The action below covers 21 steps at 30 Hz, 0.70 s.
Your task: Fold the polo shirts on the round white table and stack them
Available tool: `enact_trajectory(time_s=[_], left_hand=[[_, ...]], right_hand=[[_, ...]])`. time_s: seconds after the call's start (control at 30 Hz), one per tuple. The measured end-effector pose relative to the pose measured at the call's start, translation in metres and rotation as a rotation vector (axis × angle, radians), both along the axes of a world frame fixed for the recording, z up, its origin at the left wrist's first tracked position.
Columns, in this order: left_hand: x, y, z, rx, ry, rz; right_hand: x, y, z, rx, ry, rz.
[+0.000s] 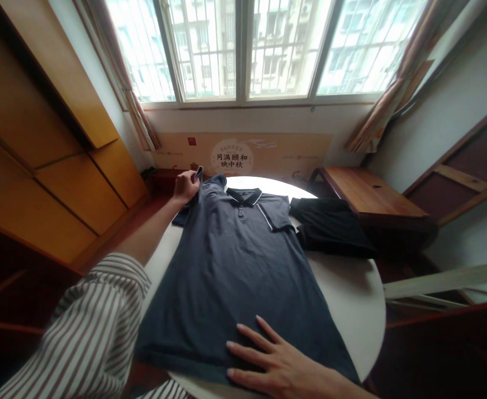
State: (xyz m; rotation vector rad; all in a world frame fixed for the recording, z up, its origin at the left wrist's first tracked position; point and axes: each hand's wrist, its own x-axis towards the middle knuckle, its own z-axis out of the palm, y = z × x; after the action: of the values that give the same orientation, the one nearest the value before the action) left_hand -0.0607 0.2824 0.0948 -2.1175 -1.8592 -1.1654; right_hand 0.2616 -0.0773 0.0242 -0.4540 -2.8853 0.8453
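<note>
A dark blue-grey polo shirt [235, 271] lies front side up on a round white table [368, 305], its collar toward the window and its hem toward me. The right-hand sleeve is laid inward over the chest, its white trim showing. My left hand [186, 185] pinches the shirt's edge near the left shoulder and lifts it a little off the table. My right hand [270, 360] rests flat on the lower part of the shirt, fingers spread. At the table's right side, a folded black garment [330, 227] sits beside the shirt.
Behind the table, a printed banner [243, 152] hangs below the window [243, 50]. A wooden bench or low table [372, 191] stands at the back right. Yellow-brown cabinets [60, 183] line the left wall. A pale bar [447, 280] is close to the table's right edge.
</note>
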Motion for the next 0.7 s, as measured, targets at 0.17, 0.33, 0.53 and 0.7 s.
enact_trajectory(time_s=[0.17, 0.33, 0.53, 0.7], left_hand=[[0.051, -0.02, -0.026, -0.24, 0.143, -0.346], [0.038, 0.001, -0.042, -0.218, 0.069, -0.046], [0.016, 0.035, -0.049, -0.42, -0.126, 0.042], [0.018, 0.045, -0.052, -0.379, -0.147, 0.051]], right_hand=[[-0.004, -0.011, -0.007, 0.03, 0.038, 0.054], [0.018, -0.001, 0.01, -0.056, 0.059, -0.229], [0.034, 0.014, -0.001, 0.068, -0.039, -0.414], [0.036, 0.004, -0.001, 0.084, -0.059, -0.346]])
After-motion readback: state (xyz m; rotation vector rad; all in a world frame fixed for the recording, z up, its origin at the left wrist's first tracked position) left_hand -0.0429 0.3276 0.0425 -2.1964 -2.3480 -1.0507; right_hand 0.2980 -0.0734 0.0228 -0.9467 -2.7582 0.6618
